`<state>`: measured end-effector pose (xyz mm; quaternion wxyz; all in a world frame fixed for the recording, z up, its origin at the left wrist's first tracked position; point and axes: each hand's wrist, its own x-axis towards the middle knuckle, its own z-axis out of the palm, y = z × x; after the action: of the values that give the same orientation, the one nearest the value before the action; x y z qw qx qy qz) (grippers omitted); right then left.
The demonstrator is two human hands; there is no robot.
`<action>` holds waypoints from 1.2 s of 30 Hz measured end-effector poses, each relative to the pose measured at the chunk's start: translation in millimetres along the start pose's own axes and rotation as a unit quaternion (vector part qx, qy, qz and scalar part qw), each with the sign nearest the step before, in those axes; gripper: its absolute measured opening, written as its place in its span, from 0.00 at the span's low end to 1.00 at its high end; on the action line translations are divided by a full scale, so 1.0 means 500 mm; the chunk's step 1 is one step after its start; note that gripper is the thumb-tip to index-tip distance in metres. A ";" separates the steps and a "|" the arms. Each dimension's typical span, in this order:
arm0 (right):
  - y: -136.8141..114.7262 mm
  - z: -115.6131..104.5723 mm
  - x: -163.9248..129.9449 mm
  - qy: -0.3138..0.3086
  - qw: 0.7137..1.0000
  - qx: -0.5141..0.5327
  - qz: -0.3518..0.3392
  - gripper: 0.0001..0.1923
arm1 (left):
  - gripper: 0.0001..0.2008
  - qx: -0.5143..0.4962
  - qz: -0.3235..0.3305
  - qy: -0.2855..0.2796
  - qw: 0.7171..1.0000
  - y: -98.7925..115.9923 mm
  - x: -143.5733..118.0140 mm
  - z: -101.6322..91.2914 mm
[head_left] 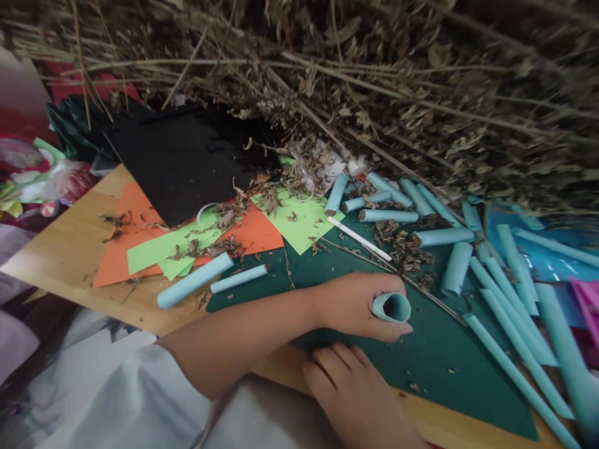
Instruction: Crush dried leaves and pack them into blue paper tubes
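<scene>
A wooden surface (65,249) lies under a big heap of dry stalks and leaves (374,81) that fills its far side. A dark green sheet (444,368) covers the near right part of the surface. Orange paper (135,212), light green paper (304,218) and a black sheet (187,156) lie toward the far left, with crumbs of dry leaf all over them.

I see my left hand (355,305) resting on the green sheet near the near edge. Its fingers curl around a small blue paper roll (392,307), and the open end of the roll faces me. The thumb sits under the roll. My right hand (360,393) lies just below it, at the near edge of the surface. Its fingers are bent and press down on the sheet. It holds nothing that I can see.

Many more blue rolls (421,218) lie scattered by the stalks on the far right. Long thin blue cones (515,337) lie along the right side. Two blue rolls (196,280) lie side by side near the orange paper. A thin white stick (359,239) lies slanted between the light green paper and the rolls. A bright blue sheet (552,255) and a bit of pink paper (587,299) are at the right edge.
</scene>
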<state>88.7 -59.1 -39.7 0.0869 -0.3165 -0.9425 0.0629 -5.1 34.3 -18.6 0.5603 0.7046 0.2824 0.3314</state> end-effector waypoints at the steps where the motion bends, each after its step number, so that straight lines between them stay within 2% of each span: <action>1: 0.001 0.001 0.000 0.006 1.000 -0.007 -0.019 0.08 | 0.09 0.003 -0.002 0.000 1.000 0.001 0.000 0.000; 4: 0.009 -0.017 0.003 0.026 0.998 -0.015 -0.064 0.08 | 0.09 0.011 -0.012 0.001 1.000 0.003 0.000 -0.001; 7: 0.032 -0.081 0.003 0.083 0.992 0.051 -0.082 0.10 | 0.09 0.008 -0.013 0.004 1.000 0.003 0.001 -0.001; 11: 0.092 -0.172 0.008 0.189 0.962 0.191 -0.047 0.06 | 0.09 0.000 -0.010 0.002 1.000 -0.002 0.002 0.002; 14: 0.137 -0.180 0.027 0.260 0.942 0.210 0.018 0.09 | 0.09 0.016 -0.032 0.001 0.999 -0.007 0.003 0.005; 16: 0.155 -0.165 0.040 0.260 0.945 0.194 0.031 0.07 | 0.08 0.016 -0.031 -0.001 0.999 -0.010 0.003 0.006; 20: 0.166 -0.150 0.042 0.226 0.963 0.144 0.001 0.01 | 0.09 -0.019 -0.003 -0.022 1.000 -0.011 0.004 0.005; 24: 0.170 -0.162 0.029 0.188 0.975 0.115 -0.034 0.07 | 0.12 -0.011 -0.009 -0.022 1.000 -0.007 0.005 0.000; 28: 0.174 -0.177 0.026 0.139 0.987 0.073 -0.028 0.09 | 0.14 0.001 -0.023 -0.013 1.000 -0.009 0.005 0.002; 33: 0.174 -0.197 0.022 0.181 0.982 0.023 -0.037 0.11 | 0.12 -0.038 -0.011 -0.003 0.999 -0.007 0.007 0.005; 36: 0.168 -0.198 0.024 0.182 0.982 0.027 -0.033 0.11 | 0.10 -0.013 -0.010 -0.006 1.000 -0.007 0.008 0.004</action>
<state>148.9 21.0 43.6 0.2674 -0.2890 -0.9188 0.0263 -1.1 36.6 -21.6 0.5744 0.6966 0.2816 0.3250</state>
